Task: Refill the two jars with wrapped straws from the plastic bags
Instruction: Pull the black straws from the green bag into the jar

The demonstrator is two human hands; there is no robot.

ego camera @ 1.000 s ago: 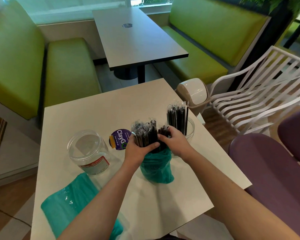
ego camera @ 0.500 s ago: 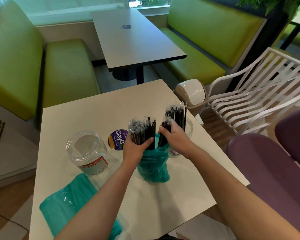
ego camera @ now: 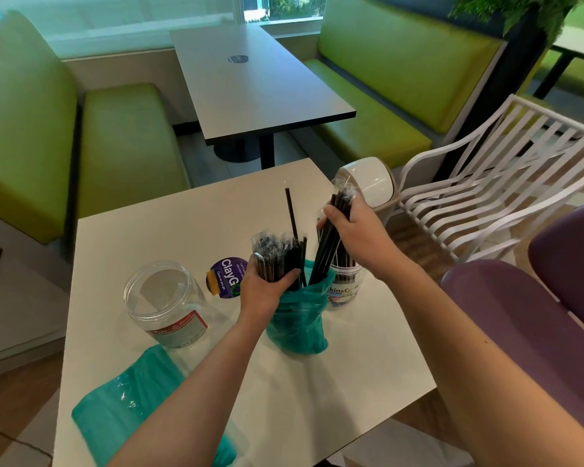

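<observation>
Person's left hand [ego camera: 269, 288] is clamped round the straws [ego camera: 277, 256] sticking out of the teal bag [ego camera: 297, 323]; right hand [ego camera: 354, 227] grips a bundle [ego camera: 331, 244] over the far jar [ego camera: 343, 291]. One loose straw [ego camera: 291, 214] pokes up (could topple out), and the floppy bag might tip.

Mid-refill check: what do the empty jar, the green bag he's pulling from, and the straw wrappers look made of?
Empty jar: clear rigid plastic, probably; you see the table through its ribbed wall.
Green bag: thin translucent plastic film, crumpled, softly glossy.
Straw wrappers: clear crinkly film, likely cellophane or plastic, glinting at the tips above the left hand.
</observation>
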